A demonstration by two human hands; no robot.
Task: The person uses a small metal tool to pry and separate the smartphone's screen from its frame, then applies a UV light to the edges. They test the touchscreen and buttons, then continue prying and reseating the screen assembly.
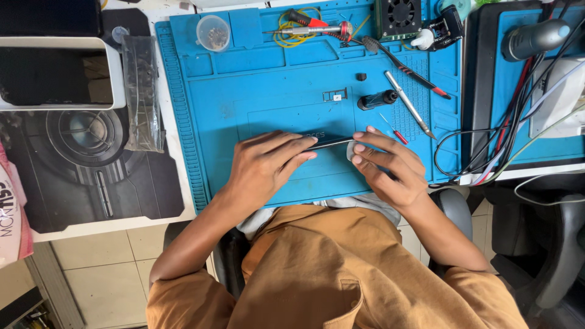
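A thin dark phone stands on its edge on the blue work mat, near the mat's front edge. My left hand grips its left part with the fingers laid along the top. At its right end my right hand holds it, and a small pale object shows under those fingers. Most of the phone is hidden by both hands.
On the mat lie a small SIM tray, a black cylinder, tweezers, a brush, a red-handled screwdriver and a clear cup. A white-framed device sits at left. Cables hang at right.
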